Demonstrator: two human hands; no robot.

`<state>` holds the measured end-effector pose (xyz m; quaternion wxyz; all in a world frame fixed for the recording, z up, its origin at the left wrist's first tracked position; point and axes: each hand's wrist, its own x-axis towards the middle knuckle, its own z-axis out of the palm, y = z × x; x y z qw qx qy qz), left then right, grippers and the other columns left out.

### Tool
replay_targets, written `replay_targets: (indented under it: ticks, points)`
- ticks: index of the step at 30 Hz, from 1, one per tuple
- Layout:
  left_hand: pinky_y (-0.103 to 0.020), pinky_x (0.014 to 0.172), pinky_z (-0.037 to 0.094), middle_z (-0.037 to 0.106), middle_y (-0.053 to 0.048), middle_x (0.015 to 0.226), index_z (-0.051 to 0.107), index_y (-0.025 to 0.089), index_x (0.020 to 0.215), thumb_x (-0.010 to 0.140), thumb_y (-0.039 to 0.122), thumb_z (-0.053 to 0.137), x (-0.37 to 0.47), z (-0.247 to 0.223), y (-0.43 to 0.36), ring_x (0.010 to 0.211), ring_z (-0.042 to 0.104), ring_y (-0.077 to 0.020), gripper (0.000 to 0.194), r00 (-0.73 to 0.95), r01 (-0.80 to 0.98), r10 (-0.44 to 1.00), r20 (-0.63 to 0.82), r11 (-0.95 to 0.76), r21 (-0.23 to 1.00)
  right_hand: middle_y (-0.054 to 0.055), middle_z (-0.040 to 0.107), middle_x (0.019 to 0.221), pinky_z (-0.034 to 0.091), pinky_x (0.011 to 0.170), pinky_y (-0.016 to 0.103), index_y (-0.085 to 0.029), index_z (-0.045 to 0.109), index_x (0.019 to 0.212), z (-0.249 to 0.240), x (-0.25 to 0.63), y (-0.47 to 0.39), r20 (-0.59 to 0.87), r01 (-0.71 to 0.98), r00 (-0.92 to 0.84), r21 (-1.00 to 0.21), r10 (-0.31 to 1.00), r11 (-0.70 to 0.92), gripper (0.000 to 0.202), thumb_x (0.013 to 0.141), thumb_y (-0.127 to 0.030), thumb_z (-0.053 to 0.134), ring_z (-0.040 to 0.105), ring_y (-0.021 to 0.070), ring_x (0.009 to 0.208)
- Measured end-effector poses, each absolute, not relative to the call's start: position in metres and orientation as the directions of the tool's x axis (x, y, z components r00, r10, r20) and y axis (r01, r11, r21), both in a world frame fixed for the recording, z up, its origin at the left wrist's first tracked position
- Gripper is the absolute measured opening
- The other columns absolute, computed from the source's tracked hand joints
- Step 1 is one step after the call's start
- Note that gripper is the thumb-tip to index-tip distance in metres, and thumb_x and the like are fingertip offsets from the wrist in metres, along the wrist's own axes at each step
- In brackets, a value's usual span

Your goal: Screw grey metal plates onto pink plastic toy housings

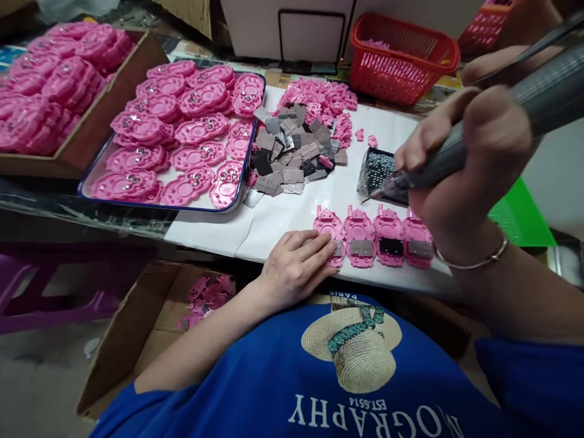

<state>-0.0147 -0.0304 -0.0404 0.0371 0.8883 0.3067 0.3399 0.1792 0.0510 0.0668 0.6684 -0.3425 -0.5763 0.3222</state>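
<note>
Several pink plastic casings (360, 234) stand in a row along the near edge of the white table, each with a grey or black plate across its lower part. My left hand (298, 264) lies with its fingers over the leftmost casing, pressed together on it. Wrapped round a grey electric screwdriver (451, 155), my right hand (469, 158) is raised above the right end of the row. The screwdriver's thin tip points down left, beside a black tray of small metal screws (381, 173). Tweezers (538, 45) also show at my right hand.
Grey and black plates (292, 149) and small pink parts (319, 100) are heaped behind the row. A blue-rimmed tray (176, 205) of pink casings and a cardboard box (104, 94) stand left. A red basket (396, 67) is behind; a green sheet (522, 216) lies right.
</note>
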Motion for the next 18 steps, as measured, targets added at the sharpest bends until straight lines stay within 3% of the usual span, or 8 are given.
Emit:
replay_targets:
  ticks: [5,12,18]
  points:
    - [-0.038,0.086,0.055,0.071,-0.009,0.117,0.064,0.011,0.115,0.091,0.033,0.063,-0.014,-0.040,-0.030,0.103,0.065,-0.0251,0.033,0.577,0.520,0.565,0.590,-0.811,0.268,-0.007,0.044,0.060,0.034,0.038,0.026,-0.022,0.049,0.096,0.051,0.144,0.040,0.534,-0.255,0.016,-0.815,0.845,0.520,0.035,0.075,-0.037,0.073,0.046,0.0078,0.042]
    - [-0.038,0.086,0.055,0.071,-0.009,0.117,0.064,0.011,0.117,0.092,0.033,0.062,-0.014,-0.040,-0.031,0.105,0.064,-0.0248,0.033,0.574,0.522,0.565,0.593,-0.810,0.268,-0.008,0.043,0.060,0.035,0.039,0.023,-0.023,0.044,0.095,0.043,0.137,0.045,0.487,-0.190,0.028,-0.854,0.873,0.483,0.047,0.072,-0.048,0.075,0.045,0.0060,0.042]
    - [-0.038,0.085,0.054,0.071,-0.009,0.116,0.064,0.010,0.116,0.090,0.033,0.064,-0.014,-0.039,-0.031,0.102,0.064,-0.0249,0.034,0.571,0.523,0.563,0.597,-0.810,0.265,-0.007,0.045,0.058,0.034,0.039,0.023,-0.024,0.045,0.096,0.037,0.138,0.045,0.508,-0.164,-0.005,-0.850,0.861,0.501,0.043,0.076,-0.049,0.073,0.043,0.0062,0.042]
